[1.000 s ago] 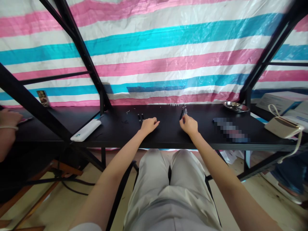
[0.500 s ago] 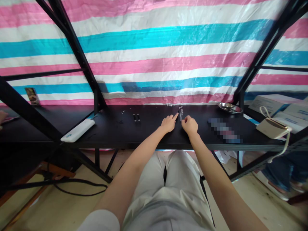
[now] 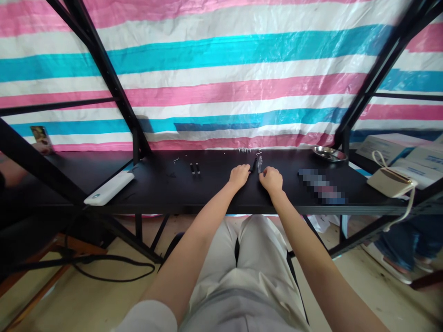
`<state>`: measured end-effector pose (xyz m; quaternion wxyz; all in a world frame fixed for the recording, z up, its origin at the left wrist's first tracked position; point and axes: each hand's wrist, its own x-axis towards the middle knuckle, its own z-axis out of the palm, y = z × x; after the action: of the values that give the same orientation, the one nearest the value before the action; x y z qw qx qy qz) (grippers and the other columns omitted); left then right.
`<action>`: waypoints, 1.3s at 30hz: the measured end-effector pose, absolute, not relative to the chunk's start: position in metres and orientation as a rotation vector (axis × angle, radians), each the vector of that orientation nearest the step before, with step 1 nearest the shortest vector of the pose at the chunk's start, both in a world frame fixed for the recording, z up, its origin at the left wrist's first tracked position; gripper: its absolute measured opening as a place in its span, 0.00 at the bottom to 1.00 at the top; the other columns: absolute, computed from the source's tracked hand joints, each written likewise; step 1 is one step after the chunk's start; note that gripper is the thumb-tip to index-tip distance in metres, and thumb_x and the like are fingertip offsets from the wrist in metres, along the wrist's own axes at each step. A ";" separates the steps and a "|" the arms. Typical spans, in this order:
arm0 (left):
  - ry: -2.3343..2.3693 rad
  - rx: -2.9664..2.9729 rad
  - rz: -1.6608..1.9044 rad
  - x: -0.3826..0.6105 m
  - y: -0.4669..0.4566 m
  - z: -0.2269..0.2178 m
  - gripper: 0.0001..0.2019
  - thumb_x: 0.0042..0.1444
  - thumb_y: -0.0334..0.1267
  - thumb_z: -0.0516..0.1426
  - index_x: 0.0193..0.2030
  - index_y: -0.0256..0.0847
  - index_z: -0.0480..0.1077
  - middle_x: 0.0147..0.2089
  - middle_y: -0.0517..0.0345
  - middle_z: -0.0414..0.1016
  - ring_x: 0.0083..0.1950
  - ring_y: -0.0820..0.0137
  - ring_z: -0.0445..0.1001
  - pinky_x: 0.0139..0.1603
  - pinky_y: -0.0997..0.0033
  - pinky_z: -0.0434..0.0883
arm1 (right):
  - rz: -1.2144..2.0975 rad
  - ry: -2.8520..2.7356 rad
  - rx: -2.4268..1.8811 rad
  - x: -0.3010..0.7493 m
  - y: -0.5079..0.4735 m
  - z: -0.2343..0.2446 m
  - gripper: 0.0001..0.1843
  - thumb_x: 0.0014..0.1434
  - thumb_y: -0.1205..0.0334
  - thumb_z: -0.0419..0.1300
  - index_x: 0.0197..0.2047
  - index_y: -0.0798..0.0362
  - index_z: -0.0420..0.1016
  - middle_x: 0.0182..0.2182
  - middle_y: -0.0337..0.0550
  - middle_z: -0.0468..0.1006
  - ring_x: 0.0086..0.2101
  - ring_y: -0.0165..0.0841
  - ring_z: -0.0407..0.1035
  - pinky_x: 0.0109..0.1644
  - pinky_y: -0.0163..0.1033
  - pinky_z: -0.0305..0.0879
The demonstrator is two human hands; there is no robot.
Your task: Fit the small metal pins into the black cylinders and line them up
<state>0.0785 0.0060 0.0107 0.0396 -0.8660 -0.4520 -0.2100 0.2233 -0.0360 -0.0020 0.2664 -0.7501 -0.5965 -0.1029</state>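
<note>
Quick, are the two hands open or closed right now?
Left hand: fingers bent beside the small black piece; grip cannot be told.
Right hand: curled near the clear piece; grip cannot be told.

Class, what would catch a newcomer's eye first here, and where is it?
Probably the pink, white and blue striped sheet comes first, filling the background behind the black table. Next come the left hand and right hand, close together near the table's middle. The shiny metal dish stands out, at the table's back right.
</note>
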 end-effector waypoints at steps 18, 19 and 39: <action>-1.549 -2.626 -1.072 -0.020 -0.001 0.016 0.07 0.57 0.39 0.53 0.40 0.41 0.68 0.36 0.59 0.73 0.38 0.73 0.70 0.41 0.74 0.66 | 0.076 -1.535 -2.070 0.228 -0.014 -0.007 0.13 0.52 0.54 0.57 0.37 0.52 0.75 0.37 0.46 0.75 0.39 0.37 0.69 0.42 0.40 0.61; -1.574 -2.616 -1.099 -0.021 -0.003 0.016 0.07 0.57 0.39 0.52 0.40 0.41 0.68 0.36 0.59 0.73 0.37 0.73 0.70 0.41 0.74 0.66 | 0.090 -1.532 -2.072 0.228 -0.014 -0.006 0.13 0.52 0.54 0.57 0.37 0.52 0.75 0.36 0.45 0.76 0.39 0.37 0.69 0.42 0.40 0.61; -1.477 -2.404 -1.459 -0.027 -0.011 0.006 0.06 0.57 0.37 0.53 0.39 0.40 0.68 0.34 0.58 0.73 0.33 0.73 0.69 0.38 0.75 0.66 | -0.074 -2.138 -1.654 0.159 -0.008 0.004 0.08 0.57 0.63 0.53 0.36 0.55 0.73 0.35 0.46 0.73 0.36 0.33 0.67 0.39 0.34 0.59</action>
<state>-0.0270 -0.0114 0.0061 -0.0174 -0.7567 -0.4649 -0.4592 0.1588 -0.0078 0.0035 0.2170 -0.5971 -0.7718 -0.0266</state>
